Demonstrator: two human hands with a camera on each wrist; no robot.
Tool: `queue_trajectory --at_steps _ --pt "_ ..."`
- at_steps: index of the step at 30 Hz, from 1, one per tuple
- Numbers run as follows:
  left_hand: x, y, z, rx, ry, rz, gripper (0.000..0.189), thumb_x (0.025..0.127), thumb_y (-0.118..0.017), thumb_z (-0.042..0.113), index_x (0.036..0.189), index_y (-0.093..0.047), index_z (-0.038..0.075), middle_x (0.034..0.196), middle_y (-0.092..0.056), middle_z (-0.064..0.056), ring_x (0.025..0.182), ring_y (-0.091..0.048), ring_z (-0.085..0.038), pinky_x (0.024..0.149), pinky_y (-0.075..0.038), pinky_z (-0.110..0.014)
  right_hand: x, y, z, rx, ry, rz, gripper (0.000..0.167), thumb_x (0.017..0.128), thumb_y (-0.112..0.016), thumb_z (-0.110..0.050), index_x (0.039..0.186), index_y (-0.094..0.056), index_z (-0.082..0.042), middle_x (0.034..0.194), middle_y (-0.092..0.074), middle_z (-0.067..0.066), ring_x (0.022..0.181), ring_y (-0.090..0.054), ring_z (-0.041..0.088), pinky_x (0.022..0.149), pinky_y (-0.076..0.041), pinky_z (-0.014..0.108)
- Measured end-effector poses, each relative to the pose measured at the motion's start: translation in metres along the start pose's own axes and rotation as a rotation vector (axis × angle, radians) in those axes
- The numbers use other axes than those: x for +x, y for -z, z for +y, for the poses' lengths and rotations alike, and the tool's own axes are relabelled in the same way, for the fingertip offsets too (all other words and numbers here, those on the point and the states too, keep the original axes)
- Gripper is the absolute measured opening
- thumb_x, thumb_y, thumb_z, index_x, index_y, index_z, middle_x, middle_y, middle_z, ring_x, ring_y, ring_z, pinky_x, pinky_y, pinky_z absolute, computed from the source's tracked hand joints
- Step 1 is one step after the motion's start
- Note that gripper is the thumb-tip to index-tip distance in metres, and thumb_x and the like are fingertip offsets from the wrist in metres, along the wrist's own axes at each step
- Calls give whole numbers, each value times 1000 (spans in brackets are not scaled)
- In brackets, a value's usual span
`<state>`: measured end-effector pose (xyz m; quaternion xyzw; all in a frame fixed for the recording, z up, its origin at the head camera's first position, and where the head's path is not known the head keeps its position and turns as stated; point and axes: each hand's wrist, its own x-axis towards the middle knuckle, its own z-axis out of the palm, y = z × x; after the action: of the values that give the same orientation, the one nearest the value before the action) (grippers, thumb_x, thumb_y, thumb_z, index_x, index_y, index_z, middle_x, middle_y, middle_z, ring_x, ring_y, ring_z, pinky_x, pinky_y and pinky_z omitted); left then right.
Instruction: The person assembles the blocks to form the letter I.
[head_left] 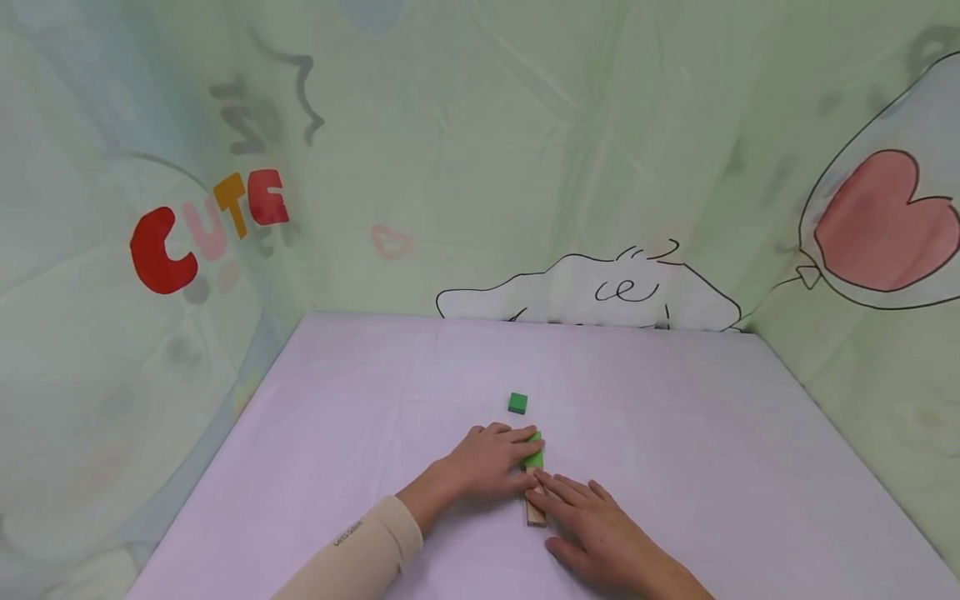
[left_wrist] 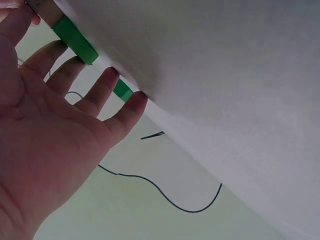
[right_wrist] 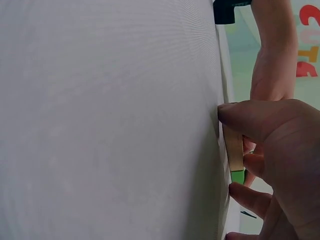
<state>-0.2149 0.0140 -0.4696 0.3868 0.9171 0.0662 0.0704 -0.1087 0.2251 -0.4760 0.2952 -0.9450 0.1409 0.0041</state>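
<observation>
With the wooden block (head_left: 536, 517) lying on the pale tabletop (head_left: 675, 417), you are stretching the loosely straightened fingers of your left hand (head_left: 487, 463) from its left side, touching the light green block (head_left: 533, 461) that is sitting end to end with it at its far end. To the right of the wooden block, your right hand (head_left: 600, 529) is extending its fingers and touching it, so neither of your 2 hands is clenching or grasping anything. Beyond the wooden block's far end, a dark green block (head_left: 517, 403) is standing apart from the light green block.
</observation>
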Motion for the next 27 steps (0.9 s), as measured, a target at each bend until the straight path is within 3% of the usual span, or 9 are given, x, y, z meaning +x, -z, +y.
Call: queue_trajectory --at_steps 7,15,21,27 --pt "1 -1 0 -12 6 -16 59 105 -48 56 159 -42 35 168 -33 12 148 -43 -24 113 -43 -51 1 2 1 67 -32 -33 59 94 -73 -32 150 -57 -23 161 -48 5 143 -49 29 106 -41 66" --pt "0 0 3 17 8 -16 58 105 -48 55 159 -42 34 168 -33 12 148 -44 -23 112 -43 -49 0 5 9 78 57 122 39 95 -74 -28 134 -70 -29 150 -59 5 127 -63 30 98 -52 53" --pt "-2 0 6 45 18 -16 59 104 -51 56 159 -43 33 168 -34 13 148 -45 -22 110 -46 -49 4 11 13 140 -93 103 28 99 -70 -31 126 -74 -29 144 -64 3 128 -64 32 99 -53 55" --pt "-2 -2 9 67 18 -6 57 105 -49 55 158 -45 32 167 -36 15 147 -46 -21 108 -47 -48 12 11 20 133 -128 269 27 93 -75 -14 119 -77 -21 131 -72 1 120 -69 29 97 -55 51"
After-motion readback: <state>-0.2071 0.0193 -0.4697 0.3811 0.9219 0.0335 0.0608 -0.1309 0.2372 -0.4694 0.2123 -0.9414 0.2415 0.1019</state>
